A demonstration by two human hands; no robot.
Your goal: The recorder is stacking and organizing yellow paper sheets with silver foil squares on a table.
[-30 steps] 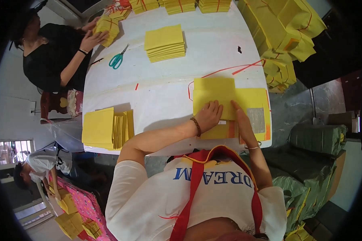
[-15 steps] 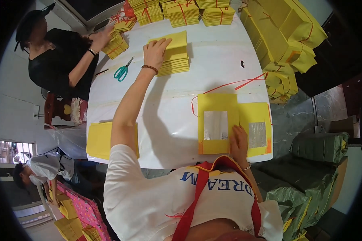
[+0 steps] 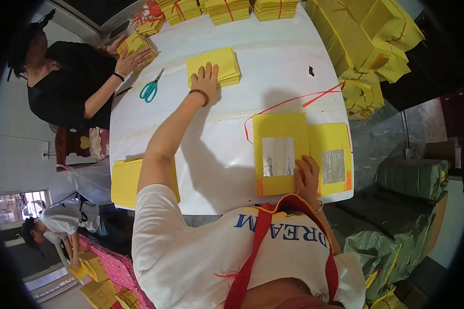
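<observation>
My left hand (image 3: 205, 81) lies with fingers spread on top of a stack of yellow paper bags (image 3: 219, 55) near the middle of the table. My right hand (image 3: 307, 174) rests by the right edge of a yellow bag with a clear window (image 3: 279, 126), its fingers apart and slightly bent. That bag overlaps a second windowed yellow bag (image 3: 331, 139) on the right; both have orange at their lower edges. A thin red ribbon (image 3: 288, 104) trails across the table behind them.
Teal-handled scissors (image 3: 149, 91) lie left of the stack. Tied yellow bundles (image 3: 227, 11) line the far edge; a flat yellow pile (image 3: 142, 180) lies near left. A co-worker (image 3: 67, 82) holds a bundle (image 3: 137, 47) at the far left. Larger yellow bundles (image 3: 350, 38) stand at right.
My left hand has let go of the raised top of the stack and come down flat on it; the stack looks lower. The co-worker's hands have spread over their bundle. My right hand has barely moved.
</observation>
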